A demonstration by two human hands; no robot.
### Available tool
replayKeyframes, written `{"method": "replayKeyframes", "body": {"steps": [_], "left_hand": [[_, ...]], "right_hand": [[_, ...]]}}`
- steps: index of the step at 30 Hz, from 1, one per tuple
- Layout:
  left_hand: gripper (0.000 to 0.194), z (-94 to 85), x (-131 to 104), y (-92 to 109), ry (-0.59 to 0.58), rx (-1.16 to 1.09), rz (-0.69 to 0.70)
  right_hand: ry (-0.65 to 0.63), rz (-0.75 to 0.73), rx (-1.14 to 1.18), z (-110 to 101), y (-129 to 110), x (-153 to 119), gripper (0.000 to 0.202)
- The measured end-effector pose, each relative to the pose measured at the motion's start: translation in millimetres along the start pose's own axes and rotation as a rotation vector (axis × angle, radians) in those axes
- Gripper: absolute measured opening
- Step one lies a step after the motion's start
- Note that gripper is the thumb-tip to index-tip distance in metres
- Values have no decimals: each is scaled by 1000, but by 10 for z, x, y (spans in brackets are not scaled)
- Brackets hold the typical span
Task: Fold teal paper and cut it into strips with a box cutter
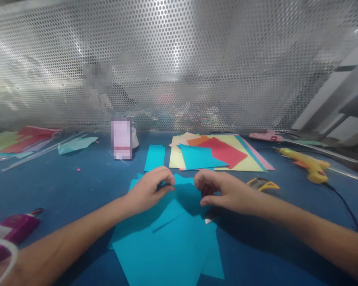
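Observation:
Several overlapping sheets of blue paper [167, 250] lie on the blue table in front of me. Over their far left part is my left hand [152, 188], its fingers curled, with a gap between thumb and fingertips and nothing visible in it. My right hand [216, 188] hovers over the far right part, fingers curved and thumb apart from them, also with nothing visible between. The hands are apart. A small white piece [209, 219] shows below my right hand. Scissors with yellow handles [268, 184] lie partly hidden behind my right forearm.
Behind the hands lie a blue strip [154, 158] and a stack of coloured paper [232, 153]. A yellow glue gun [313, 167] with a cord is at right. A phone [121, 139] stands near a perforated metal screen [167, 59]. A magenta object [20, 228] sits at left.

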State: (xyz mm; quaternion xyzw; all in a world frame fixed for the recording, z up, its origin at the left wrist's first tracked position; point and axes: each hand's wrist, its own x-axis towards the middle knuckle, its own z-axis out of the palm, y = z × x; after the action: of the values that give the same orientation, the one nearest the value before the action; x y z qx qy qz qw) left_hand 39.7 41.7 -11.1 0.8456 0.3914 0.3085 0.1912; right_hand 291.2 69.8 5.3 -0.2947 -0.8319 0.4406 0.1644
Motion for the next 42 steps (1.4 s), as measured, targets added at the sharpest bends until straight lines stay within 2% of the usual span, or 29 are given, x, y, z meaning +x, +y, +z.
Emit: {"method": "replayKeyframes", "body": {"steps": [2, 4, 7, 10, 12, 16, 20, 23, 26, 27, 30, 31, 33, 35, 37, 39, 42], "left_hand": [[5, -19, 9, -32, 64, 6, -61], [4, -52, 26, -105, 184, 7, -161], [11, -121, 55, -295, 397, 32, -308], [3, -183, 65, -514, 465, 109, -358], [7, -203, 60, -626, 465, 157, -376], [23, -185, 46, -735, 407, 237, -397], [35, -154, 31, -768, 318, 306, -385], [33, -154, 12, -772, 282, 360, -384], [31, -167, 5, -710, 284, 410, -384], [30, -168, 7, -662, 285, 425, -373], [26, -146, 18, -437, 242, 459, -284], [26, -129, 18, -344, 191, 445, -249], [37, -83, 9, -162, 34, 394, -246], [55, -33, -11, -24, -104, 333, -285], [67, 7, -29, 48, -176, 310, -316], [71, 28, -39, 60, -196, 299, -334], [71, 36, -38, 23, -186, 288, -339]], "right_hand": [[9, -27, -71, -58, 7, 13, 11], [96, -39, -161, -138, 31, 31, 5], [278, -19, -267, -290, 120, 60, 17], [401, -29, -382, -447, 266, 78, 21], [453, -9, -455, -537, 372, 83, 22], [477, 61, -650, -674, 556, 73, 27], [458, 95, -728, -729, 652, 58, 30], [453, 82, -799, -670, 583, 59, 25], [401, 39, -832, -549, 357, 31, 17], [325, 30, -816, -512, 260, 6, 14], [-116, 89, -573, -462, -13, -110, 20], [-221, 103, -519, -465, -81, -151, 26], [-302, 153, -501, -486, -167, -215, 34], [-309, 208, -547, -510, -193, -241, 30], [-300, 241, -602, -533, -175, -233, 21], [-268, 263, -642, -562, -127, -208, 12], [-149, 308, -685, -601, -18, -163, 6]]}}
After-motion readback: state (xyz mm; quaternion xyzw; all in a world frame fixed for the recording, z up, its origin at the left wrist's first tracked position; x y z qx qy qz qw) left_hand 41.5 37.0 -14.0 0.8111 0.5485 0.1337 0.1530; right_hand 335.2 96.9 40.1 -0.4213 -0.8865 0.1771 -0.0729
